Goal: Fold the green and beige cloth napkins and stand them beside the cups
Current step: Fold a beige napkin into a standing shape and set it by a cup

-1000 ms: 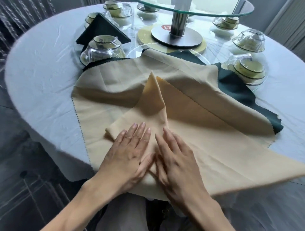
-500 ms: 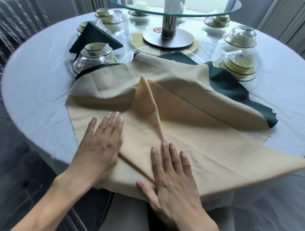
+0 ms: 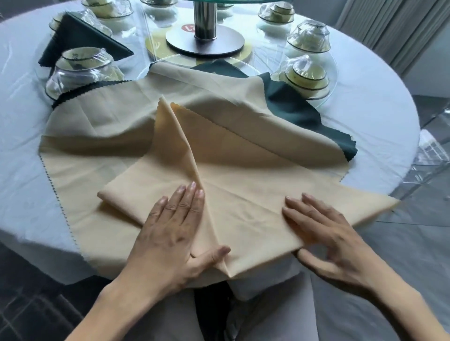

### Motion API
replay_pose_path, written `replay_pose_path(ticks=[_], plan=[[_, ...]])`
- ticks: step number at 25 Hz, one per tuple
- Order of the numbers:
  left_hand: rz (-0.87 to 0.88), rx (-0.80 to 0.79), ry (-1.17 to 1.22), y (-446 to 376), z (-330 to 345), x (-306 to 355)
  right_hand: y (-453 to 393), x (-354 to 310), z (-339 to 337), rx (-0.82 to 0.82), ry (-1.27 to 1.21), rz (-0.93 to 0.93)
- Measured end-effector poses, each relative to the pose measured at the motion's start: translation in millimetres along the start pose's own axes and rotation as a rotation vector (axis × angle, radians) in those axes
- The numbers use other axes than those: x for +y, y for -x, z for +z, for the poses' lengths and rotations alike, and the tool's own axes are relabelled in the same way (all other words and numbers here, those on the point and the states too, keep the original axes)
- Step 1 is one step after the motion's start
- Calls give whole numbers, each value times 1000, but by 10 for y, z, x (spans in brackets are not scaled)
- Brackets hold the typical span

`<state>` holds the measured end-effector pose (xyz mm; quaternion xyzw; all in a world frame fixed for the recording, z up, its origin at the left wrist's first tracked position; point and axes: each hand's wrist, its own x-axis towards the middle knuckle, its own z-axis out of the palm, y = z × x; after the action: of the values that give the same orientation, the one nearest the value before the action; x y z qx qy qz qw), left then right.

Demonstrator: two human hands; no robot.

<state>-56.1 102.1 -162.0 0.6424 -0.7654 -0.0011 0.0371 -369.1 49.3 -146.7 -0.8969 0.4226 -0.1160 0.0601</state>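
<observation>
The part-folded beige cloth napkin [image 3: 243, 202] was pressed flat on the near edge of the round white-clothed worktop [image 3: 22, 151] by the left hand [image 3: 170, 233], fingers straight. Its right side was touched by the blurred right hand [image 3: 326, 241], fingers spread. The dark green cloth napkin [image 3: 299, 109] was largely hidden under a second beige cloth [image 3: 102, 121], beside the plastic-wrapped cups [image 3: 306, 78]. The glass turntable [image 3: 204, 1] was cut off at the far edge.
</observation>
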Motion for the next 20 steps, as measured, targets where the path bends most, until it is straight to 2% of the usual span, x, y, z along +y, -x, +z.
replay_pose_path(ticks=[6,10,13,15,18,20], plan=[[1,-19,-6,-3,-37,27,288,1009,-386,84,-62,164],[-6,-20,20,3,-51,37,141,1135,-812,134,-320,299],[-3,-23,16,4,-59,42,-178,991,-1001,256,-685,350],[-3,-22,22,8,-64,46,-526,789,-1102,295,-817,344],[3,-22,23,14,-82,45,-1236,368,-1133,301,-805,303],[8,-27,33,18,-95,42,-1733,33,-1028,271,-712,256]])
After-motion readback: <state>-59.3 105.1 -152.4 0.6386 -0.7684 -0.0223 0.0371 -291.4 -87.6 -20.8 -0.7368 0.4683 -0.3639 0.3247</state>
